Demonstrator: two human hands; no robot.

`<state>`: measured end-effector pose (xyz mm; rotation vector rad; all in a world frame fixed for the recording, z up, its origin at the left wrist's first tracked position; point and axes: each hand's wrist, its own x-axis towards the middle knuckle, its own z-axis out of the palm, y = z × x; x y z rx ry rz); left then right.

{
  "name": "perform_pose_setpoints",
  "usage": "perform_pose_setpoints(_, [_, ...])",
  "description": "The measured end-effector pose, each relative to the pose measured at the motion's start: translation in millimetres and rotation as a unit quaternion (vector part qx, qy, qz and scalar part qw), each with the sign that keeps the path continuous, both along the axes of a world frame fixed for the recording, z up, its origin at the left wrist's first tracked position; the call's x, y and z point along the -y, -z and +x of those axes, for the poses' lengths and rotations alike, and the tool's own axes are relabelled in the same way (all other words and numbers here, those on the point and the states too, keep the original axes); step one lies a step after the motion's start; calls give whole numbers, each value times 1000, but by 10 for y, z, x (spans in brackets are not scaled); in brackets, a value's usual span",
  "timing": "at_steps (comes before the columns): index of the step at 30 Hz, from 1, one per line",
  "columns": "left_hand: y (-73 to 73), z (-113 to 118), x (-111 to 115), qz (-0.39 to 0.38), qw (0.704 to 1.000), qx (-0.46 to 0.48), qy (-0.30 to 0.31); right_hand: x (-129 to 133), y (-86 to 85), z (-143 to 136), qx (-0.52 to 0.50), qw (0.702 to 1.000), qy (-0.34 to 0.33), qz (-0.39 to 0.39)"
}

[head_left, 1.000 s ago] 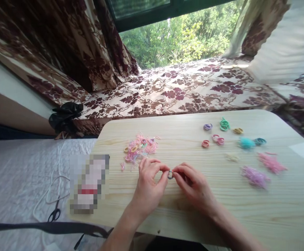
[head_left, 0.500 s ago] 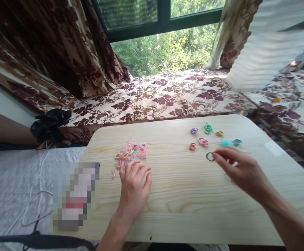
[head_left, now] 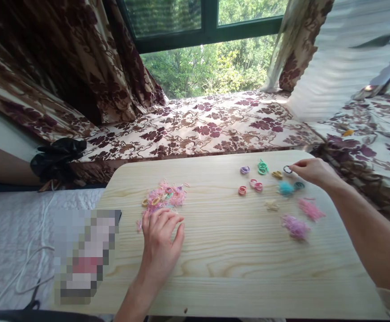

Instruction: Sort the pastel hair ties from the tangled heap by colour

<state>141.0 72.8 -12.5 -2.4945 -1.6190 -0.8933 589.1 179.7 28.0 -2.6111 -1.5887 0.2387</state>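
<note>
My left hand [head_left: 163,235] rests at the near edge of a mixed pile [head_left: 164,194] of pink strands and coloured hair ties, its fingers apart and nothing visibly gripped. At the table's far right, my right hand [head_left: 315,172] pinches a dark hair tie [head_left: 287,169] between thumb and finger. Just left of it are yellow hair ties [head_left: 277,175], then green ones [head_left: 262,167] and purple ones [head_left: 245,170]. Red ties [head_left: 242,190] and pink ties [head_left: 256,185] sit nearer to me. A teal hair tie [head_left: 299,185] lies beside a blue clump [head_left: 285,188].
Pink [head_left: 311,209], lilac [head_left: 295,227] and cream clumps [head_left: 272,205] of small bands or strands lie on the wooden table [head_left: 215,255]. A blurred-out flat object [head_left: 87,255] is at the left edge. Beyond stands a flower-patterned window ledge [head_left: 201,125].
My right hand has moved up and away from me with the dark hair tie, uncovering the pink and lilac clumps. My left hand stays by the pile. The view has shifted slightly.
</note>
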Motion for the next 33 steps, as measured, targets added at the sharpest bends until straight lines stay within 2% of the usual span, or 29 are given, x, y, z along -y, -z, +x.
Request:
perform_pose_setpoints(3, [-26,24,4,-8,1000,13,-11,-46,-21,-58,-2,998,32,-61])
perform_pose_setpoints(5, [-41,40,3,-13,999,29,-22,-39,-96,-96,6,997,41,-67])
perform_pose_setpoints(9, [-52,-8,-10,-19,998,45,-43,156,-303,-203,22,999,29,-22])
perform_pose_setpoints(11, [-58,-71,-5,-25,997,46,-58,353,-327,-329,20,1000,10,18])
perform_pose_setpoints(13, [-64,-135,13,-36,995,44,-77,587,-249,-552,2,998,-27,61])
perform_pose_setpoints(14, [-66,-162,25,-40,995,43,-85,707,-179,-707,-41,989,-81,115])
perform_pose_setpoints(16, [-70,-198,53,-47,993,39,-96,929,-17,-1099,-139,944,-207,214])
perform_pose_setpoints(17, [-71,-207,69,-50,993,38,-99,1020,60,-1322,-179,922,-250,235])
perform_pose_setpoints(20, [-76,-210,120,-59,992,35,-104,1182,237,-1966,-279,871,-321,246])
perform_pose_setpoints(23, [-75,-204,178,-61,993,35,-100,1208,343,-2368,-312,844,-356,253])
perform_pose_setpoints(26, [-60,-201,234,-60,994,25,-93,1194,418,-2487,-306,829,-381,270])
perform_pose_setpoints(33, [-42,-175,219,-57,993,-5,-106,1181,461,-2440,-326,824,-372,278])
